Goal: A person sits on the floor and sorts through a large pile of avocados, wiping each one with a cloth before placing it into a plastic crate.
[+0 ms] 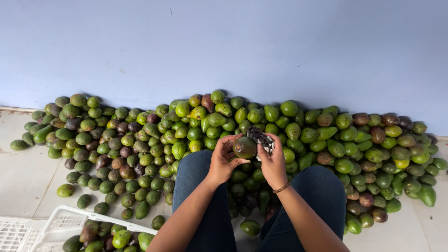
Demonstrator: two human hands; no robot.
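Left hand point(223, 161) is gripping an avocado point(244, 147) above the knees; right hand point(273, 161), fingers closed, is holding a sticker strip point(262, 139). Avocado pile point(140, 140) is lying on tiled floor point(23, 172) w/ blue wall point(224, 46) behind, white crate point(56, 224) nearby.

Avocado pile point(154, 140) blocks nine through three o'clock, white crate point(56, 224) sits at eight, and bare floor point(23, 172) opens beyond the crate.

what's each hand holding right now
Left hand: closed around a green-brown avocado.
Right hand: closed on a dark strip with white stickers.
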